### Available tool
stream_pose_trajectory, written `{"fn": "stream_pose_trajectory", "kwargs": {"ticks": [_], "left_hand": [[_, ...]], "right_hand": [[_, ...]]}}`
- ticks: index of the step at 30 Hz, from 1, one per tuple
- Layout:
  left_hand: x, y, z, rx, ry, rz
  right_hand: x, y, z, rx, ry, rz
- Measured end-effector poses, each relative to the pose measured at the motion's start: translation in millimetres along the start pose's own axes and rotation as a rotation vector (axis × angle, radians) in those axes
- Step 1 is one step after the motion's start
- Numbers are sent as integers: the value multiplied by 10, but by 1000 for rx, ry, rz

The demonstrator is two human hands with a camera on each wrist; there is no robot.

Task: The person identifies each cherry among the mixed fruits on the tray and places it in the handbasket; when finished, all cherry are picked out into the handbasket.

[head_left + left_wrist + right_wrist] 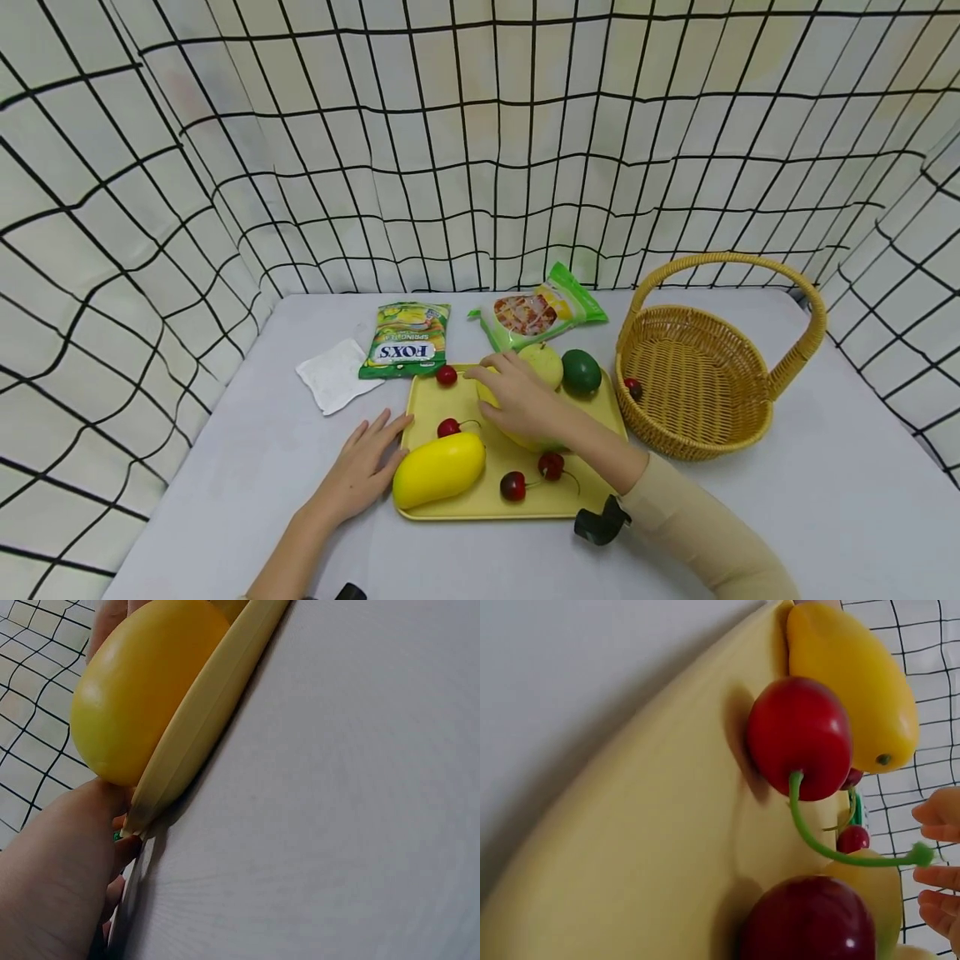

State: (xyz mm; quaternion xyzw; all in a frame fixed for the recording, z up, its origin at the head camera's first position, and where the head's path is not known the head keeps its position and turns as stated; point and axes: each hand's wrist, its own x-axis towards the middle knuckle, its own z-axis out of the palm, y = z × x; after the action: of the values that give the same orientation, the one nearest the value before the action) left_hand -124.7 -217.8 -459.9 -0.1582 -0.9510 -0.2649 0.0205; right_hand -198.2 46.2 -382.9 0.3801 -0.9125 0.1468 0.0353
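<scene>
My left hand lies at the left edge of the yellow tray, fingers extended and touching the rim. Right beside its thumb is a plump yellow mango, also large in the left wrist view. Over the middle of the tray reaches my right hand, fingers spread and slightly bent above a yellow fruit that it mostly hides. Around it are red cherries with green stems, a pale yellow-green fruit and a dark green avocado-like fruit. The right wrist view shows the fingers loosely apart.
A wicker basket with a tall handle stands right of the tray, a dark red cherry inside. Behind the tray lie a Foxs candy bag and a green-and-white packet. A white packet rests at left.
</scene>
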Motion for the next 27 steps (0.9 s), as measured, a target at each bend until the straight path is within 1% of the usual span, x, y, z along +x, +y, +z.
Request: {"fn": "stream_pose_trajectory", "kwargs": {"ticks": [2,4,6,11,16,19,23,27], "left_hand": [[1,-1,1,1,-2,-1],[2,-1,-2,4,-4,-2],[2,-2,-4,9,-5,-5],[5,-6,-1,9,-10,-10],[5,2,-6,4,-20,-22],[4,6,-9,3,-20,-21],[5,1,0,8,-9,-12],[7,7,0,8,-11,-16]], "right_hand": [[31,25,29,37,-38,3],[67,46,56,50,-69,2],[107,58,78,57,-80,-8],[187,53,116,57,-84,-28],[267,30,148,19,-85,-39],[322,32,174,-2,-77,-38],[383,47,203,1,-65,-35],[432,65,235,-4,-75,-19]]}}
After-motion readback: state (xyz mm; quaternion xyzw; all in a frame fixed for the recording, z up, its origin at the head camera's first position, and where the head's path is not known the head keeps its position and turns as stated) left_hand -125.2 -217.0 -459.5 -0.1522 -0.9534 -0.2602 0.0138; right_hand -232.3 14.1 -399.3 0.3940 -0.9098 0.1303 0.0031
